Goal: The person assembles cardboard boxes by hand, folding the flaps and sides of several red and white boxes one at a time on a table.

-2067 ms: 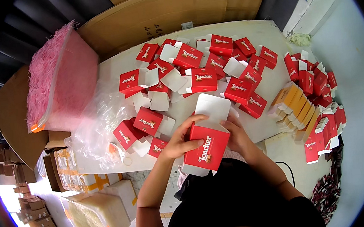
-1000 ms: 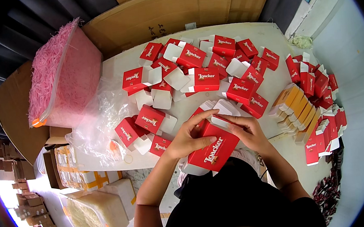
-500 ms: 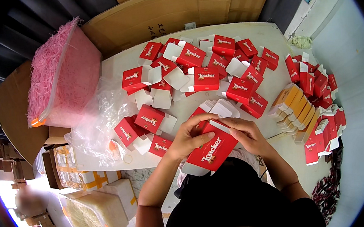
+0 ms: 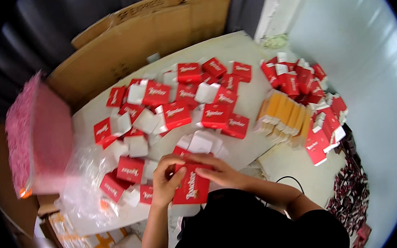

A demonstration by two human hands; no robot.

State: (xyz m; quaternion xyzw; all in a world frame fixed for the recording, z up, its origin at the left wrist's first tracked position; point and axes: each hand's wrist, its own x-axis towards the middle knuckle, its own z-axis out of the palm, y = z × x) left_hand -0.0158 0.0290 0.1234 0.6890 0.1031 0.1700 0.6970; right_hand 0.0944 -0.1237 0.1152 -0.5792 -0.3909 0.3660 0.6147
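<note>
Presently, both hands [image 4: 166, 179] partly curled, gripping one red carton [image 4: 195, 190], at worktop's [image 4: 246, 152] near side, open-flapped cartons [image 4: 177, 114] farther off.

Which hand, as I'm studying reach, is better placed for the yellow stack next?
Likely the right hand: it and the left hand both hold the red box, but it sits nearer the yellow stack.

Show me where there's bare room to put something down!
The white tabletop has a bare patch right of the white cardboard flaps, between the red cardboard boxes and the yellow rectangular boxes. Another is its far right corner, before the dark grey curtain. Crowded: the middle, with red boxes, and the left, under crinkled clear plastic.
</note>
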